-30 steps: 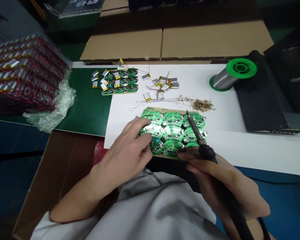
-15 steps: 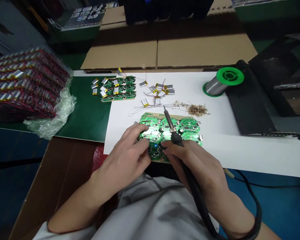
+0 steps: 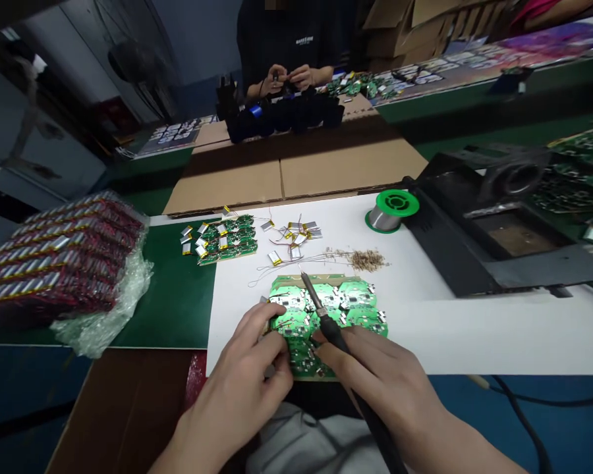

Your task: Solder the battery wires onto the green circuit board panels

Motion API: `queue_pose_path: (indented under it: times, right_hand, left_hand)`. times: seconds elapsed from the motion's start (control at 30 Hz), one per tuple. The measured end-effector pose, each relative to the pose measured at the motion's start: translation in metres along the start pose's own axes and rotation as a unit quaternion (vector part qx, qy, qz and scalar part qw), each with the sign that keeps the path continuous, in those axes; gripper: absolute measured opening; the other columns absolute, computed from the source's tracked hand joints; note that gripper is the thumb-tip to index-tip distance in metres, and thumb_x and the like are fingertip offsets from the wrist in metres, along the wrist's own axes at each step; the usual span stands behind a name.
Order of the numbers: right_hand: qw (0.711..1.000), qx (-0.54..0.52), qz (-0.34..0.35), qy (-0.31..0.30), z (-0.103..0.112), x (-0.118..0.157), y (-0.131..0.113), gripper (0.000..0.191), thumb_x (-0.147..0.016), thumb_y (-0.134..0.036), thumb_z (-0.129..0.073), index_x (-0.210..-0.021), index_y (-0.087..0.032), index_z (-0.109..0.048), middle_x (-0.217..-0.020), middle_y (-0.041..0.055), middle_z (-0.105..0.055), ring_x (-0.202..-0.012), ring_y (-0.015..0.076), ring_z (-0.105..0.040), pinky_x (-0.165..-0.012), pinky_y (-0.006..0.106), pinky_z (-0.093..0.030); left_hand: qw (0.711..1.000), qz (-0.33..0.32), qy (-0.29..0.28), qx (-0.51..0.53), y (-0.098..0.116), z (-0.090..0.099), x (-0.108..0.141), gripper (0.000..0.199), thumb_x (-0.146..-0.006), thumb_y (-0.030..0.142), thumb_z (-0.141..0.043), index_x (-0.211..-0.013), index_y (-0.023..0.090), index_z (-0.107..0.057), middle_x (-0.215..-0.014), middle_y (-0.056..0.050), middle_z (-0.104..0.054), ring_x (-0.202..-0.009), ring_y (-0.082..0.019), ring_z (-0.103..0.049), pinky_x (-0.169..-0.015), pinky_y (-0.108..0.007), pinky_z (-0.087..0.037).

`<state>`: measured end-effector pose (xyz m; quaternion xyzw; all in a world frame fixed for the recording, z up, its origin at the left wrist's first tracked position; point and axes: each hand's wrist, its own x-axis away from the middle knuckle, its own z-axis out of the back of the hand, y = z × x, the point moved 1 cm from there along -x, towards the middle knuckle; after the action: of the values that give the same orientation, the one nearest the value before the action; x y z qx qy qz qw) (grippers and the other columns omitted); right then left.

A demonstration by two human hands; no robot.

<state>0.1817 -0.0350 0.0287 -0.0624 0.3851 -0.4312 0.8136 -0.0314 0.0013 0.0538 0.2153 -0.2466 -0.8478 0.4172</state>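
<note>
A green circuit board panel (image 3: pixel 336 299) lies on the white sheet in front of me. My left hand (image 3: pixel 254 359) has its fingers curled on the panel's left edge. Across the palm side of my right hand (image 3: pixel 380 368) runs a black soldering iron (image 3: pixel 333 329), its metal tip pointing up and away over the panel. The thumb and index fingertips of that hand touch the panel's middle. Loose battery cells (image 3: pixel 296 237) with thin wires lie behind the panel, beside wire strands and a pile of brown crumbs (image 3: pixel 368 260). Another panel (image 3: pixel 240 238) with cells on it sits back left.
A solder spool (image 3: pixel 394 203) stands back right beside a black metal stand (image 3: pixel 474 263). Stacked battery packs (image 3: pixel 64 253) in bubble wrap are at the left. Flattened cardboard (image 3: pixel 321 172) lies behind. Across the table a person's hands (image 3: pixel 291 78) hold something small and dark.
The camera view has tilted up, so the person opposite and more of the far tables show. The blue light on the panel is no longer visible. Both hands stay at the panel.
</note>
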Motion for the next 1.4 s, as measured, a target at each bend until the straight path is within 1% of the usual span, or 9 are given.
queue_pose_path:
  times: [0.2,0.33,0.5,0.67,0.83,1.0,1.1,1.23,1.4]
  right_hand:
    - [0.998,-0.05,-0.041,0.012,0.008,0.007,0.003,0.033,-0.099,-0.005,-0.045,-0.12,-0.02,-0.064,-0.088,0.0046,-0.074,-0.07,0.0147,-0.071,-0.06,0.023,-0.056]
    - [0.993,-0.073,-0.08,0.057,0.003,0.021,0.008,0.04,-0.096,-0.003,-0.054,-0.129,-0.023,-0.062,-0.106,0.0062,-0.079,-0.082,0.0178,-0.08,-0.067,0.023,-0.063]
    - [0.987,-0.078,-0.104,0.097,-0.001,0.023,0.008,0.028,-0.096,-0.006,-0.062,-0.119,-0.023,-0.062,-0.103,0.0044,-0.081,-0.079,0.0165,-0.081,-0.07,0.019,-0.066]
    - [0.984,-0.087,-0.125,0.094,-0.001,0.027,0.008,0.028,-0.096,-0.009,-0.066,-0.121,-0.022,-0.062,-0.113,0.006,-0.08,-0.09,0.0162,-0.081,-0.08,0.018,-0.066]
    - [0.97,-0.115,-0.177,0.118,0.006,0.025,0.004,0.024,-0.095,-0.015,-0.071,-0.117,-0.024,-0.065,-0.113,0.0042,-0.081,-0.096,0.0175,-0.082,-0.089,0.022,-0.066]
    - [0.936,-0.157,-0.256,0.182,0.015,0.0,0.01,0.016,-0.093,-0.017,-0.074,-0.102,-0.028,-0.068,-0.099,-0.0007,-0.082,-0.083,0.0137,-0.08,-0.078,0.018,-0.065]
    - [0.897,-0.255,-0.287,0.22,0.012,-0.016,0.019,0.02,-0.089,-0.026,-0.081,-0.103,-0.027,-0.067,-0.099,0.0004,-0.08,-0.076,0.0129,-0.078,-0.07,0.02,-0.065]
    - [0.857,-0.362,-0.309,0.199,0.008,-0.027,0.024,0.027,-0.083,-0.024,-0.084,-0.099,-0.027,-0.063,-0.09,-0.0013,-0.078,-0.078,0.014,-0.077,-0.069,0.022,-0.064]
    - [0.87,-0.337,-0.298,0.2,0.005,-0.026,0.019,0.027,-0.086,-0.015,-0.079,-0.103,-0.027,-0.062,-0.085,-0.004,-0.074,-0.076,0.0112,-0.074,-0.073,0.021,-0.062]
  left_hand:
    - [0.99,0.068,0.004,0.123,-0.031,0.022,-0.024,0.015,-0.097,0.021,-0.062,-0.087,0.022,-0.073,-0.107,-0.007,-0.082,-0.098,-0.025,-0.079,-0.084,-0.036,-0.067]
    - [0.994,0.078,0.075,0.027,-0.055,0.024,-0.069,0.015,-0.1,0.023,-0.059,-0.095,0.02,-0.073,-0.095,-0.005,-0.079,-0.083,-0.02,-0.074,-0.075,-0.033,-0.063]
    - [0.997,0.039,-0.018,-0.062,-0.069,0.002,-0.126,0.002,-0.091,0.019,-0.074,-0.093,0.019,-0.075,-0.099,-0.007,-0.069,-0.1,-0.027,-0.068,-0.094,-0.047,-0.058]
    - [0.994,0.029,-0.074,-0.074,-0.072,-0.007,-0.149,0.013,-0.084,0.009,-0.076,-0.075,0.018,-0.073,-0.089,-0.005,-0.06,-0.096,-0.028,-0.065,-0.094,-0.048,-0.056]
    - [0.997,0.012,-0.058,-0.038,-0.065,0.009,-0.137,0.013,-0.094,0.012,-0.067,-0.084,0.019,-0.067,-0.102,-0.006,-0.067,-0.105,-0.025,-0.066,-0.099,-0.046,-0.053]
    - [0.995,-0.065,0.017,0.072,-0.031,0.017,-0.1,0.01,-0.103,0.017,-0.061,-0.095,0.022,-0.063,-0.105,-0.002,-0.075,-0.106,-0.022,-0.069,-0.097,-0.038,-0.049]
    - [0.992,-0.109,-0.002,0.062,-0.007,0.014,-0.08,0.012,-0.104,0.014,-0.06,-0.097,0.023,-0.062,-0.097,0.002,-0.074,-0.098,-0.019,-0.069,-0.101,-0.038,-0.043]
    - [0.991,-0.126,-0.048,0.024,0.01,0.01,-0.069,0.016,-0.105,0.009,-0.058,-0.095,0.022,-0.056,-0.092,0.004,-0.07,-0.088,-0.014,-0.066,-0.11,-0.037,-0.032]
    - [0.992,-0.112,-0.04,0.045,0.012,0.005,-0.066,0.01,-0.104,0.013,-0.062,-0.098,0.021,-0.06,-0.091,0.004,-0.07,-0.086,-0.014,-0.063,-0.103,-0.034,-0.039]
